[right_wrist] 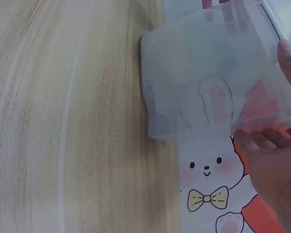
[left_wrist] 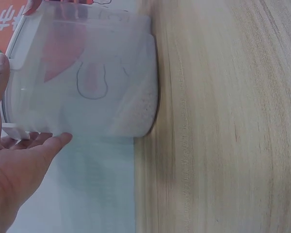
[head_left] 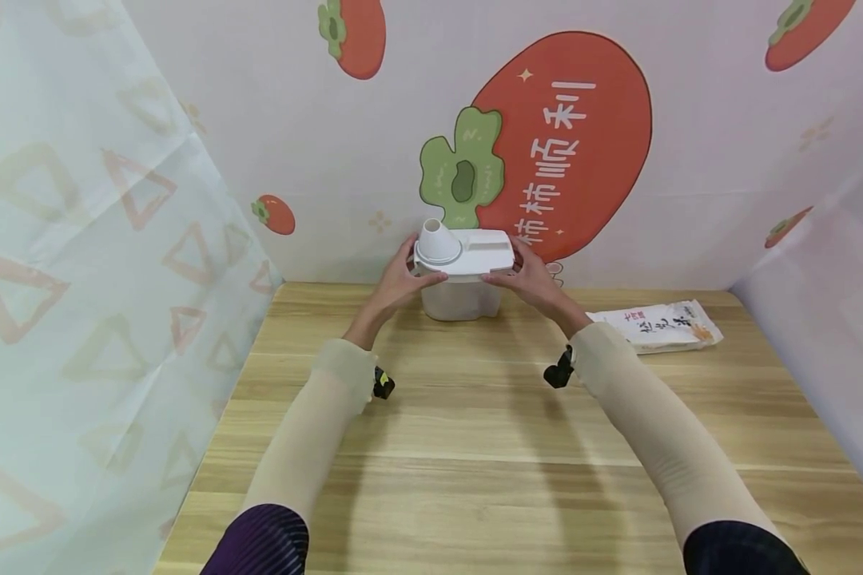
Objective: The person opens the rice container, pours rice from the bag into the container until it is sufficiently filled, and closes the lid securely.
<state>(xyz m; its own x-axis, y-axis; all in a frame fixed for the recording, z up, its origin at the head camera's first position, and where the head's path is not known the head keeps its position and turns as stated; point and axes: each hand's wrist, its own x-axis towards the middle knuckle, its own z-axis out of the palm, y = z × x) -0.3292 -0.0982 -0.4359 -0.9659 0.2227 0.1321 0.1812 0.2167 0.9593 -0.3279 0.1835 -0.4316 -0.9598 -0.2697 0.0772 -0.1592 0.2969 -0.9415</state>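
Translucent plastic storage container (head_left: 462, 297) with white spouted lid (head_left: 463, 251), at wooden table's (head_left: 475, 447) far edge by wall, gripped at lid by left hand (head_left: 397, 281) and right hand (head_left: 532, 281); near-empty, sealed rice bag (head_left: 658, 324) untouched alongside.

On the wooden table (head_left: 475, 447) there is 1 translucent container (head_left: 463, 297), at the far middle, topped by 1 white lid (head_left: 475, 252) with 1 cone-shaped spout (head_left: 436, 239). There is 1 white bag (head_left: 658, 326), at the far right. 2 hands are in view, 1 left hand (head_left: 400, 277) and 1 right hand (head_left: 528, 277), along with 2 beige sleeves.
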